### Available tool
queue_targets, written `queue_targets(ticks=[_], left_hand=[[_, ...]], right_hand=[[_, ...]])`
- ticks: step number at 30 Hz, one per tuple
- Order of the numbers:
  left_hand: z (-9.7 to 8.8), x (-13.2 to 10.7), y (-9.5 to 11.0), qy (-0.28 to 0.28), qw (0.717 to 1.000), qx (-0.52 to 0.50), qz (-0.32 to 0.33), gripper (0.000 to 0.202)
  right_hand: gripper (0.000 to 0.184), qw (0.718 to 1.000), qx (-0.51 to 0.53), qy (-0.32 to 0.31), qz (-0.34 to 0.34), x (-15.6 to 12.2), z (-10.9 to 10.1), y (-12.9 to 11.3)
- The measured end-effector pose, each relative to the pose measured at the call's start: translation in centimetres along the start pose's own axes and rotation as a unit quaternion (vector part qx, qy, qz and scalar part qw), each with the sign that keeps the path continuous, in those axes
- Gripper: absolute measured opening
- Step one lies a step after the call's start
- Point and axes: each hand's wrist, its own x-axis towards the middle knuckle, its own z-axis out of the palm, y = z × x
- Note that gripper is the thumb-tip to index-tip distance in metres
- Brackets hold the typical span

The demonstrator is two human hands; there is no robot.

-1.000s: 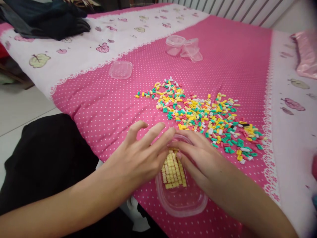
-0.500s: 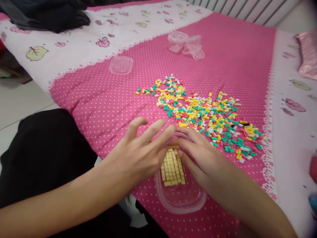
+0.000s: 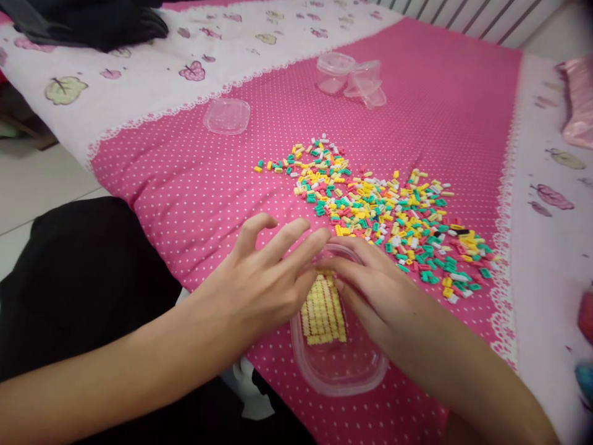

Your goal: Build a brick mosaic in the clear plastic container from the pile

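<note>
L grip (image 3: 266, 281) arched, palm dn, R grip (image 3: 377, 284) curled inwd

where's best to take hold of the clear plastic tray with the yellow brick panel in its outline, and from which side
Probably the near rounded end of the clear plastic tray, pinching its raised rim from the wearer's side. That end sticks out uncovered, while its far end is partly hidden and the yellow brick panel shows toward that end.

On the bed (image 3: 445, 93) lie black cloth (image 3: 92, 25), far left, and shiny pink material (image 3: 580, 102), right; white slats (image 3: 519, 21) stand behind
</note>
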Motion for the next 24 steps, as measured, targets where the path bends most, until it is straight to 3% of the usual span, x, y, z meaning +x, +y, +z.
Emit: queue_targets(ticks=[24], left_hand=[[0.21, -0.23, 0.28, -0.009, 1.000, -0.012, -0.002, 0.026]], right_hand=[[0.038, 0.999, -0.016, -0.030, 0.007, -0.12, -0.17, -0.12]])
